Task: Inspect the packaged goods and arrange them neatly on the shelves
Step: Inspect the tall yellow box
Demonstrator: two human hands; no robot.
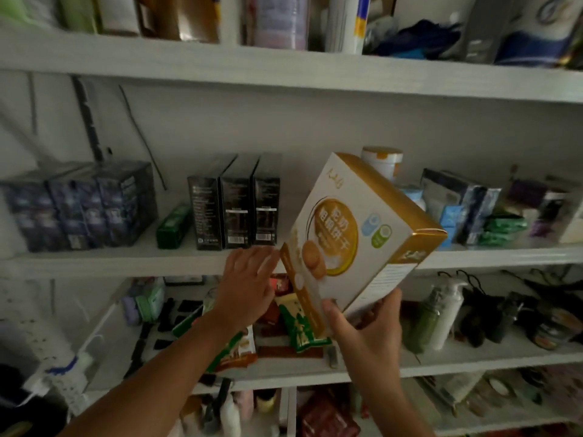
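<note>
Tilting the biscuit box (356, 228) as if to read its front, the right hand (366, 329) has its grip curled round the lower corner before the middle shelf (126, 263), while the left hand (249, 279) reaches flat-fingered and empty, likely to steady it.

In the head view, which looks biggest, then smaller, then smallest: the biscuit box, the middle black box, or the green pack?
1. biscuit box, but the right hand holds it nearer the camera, so its true rank is unsure.
2. middle black box.
3. green pack, lying on the shelf further left.
</note>
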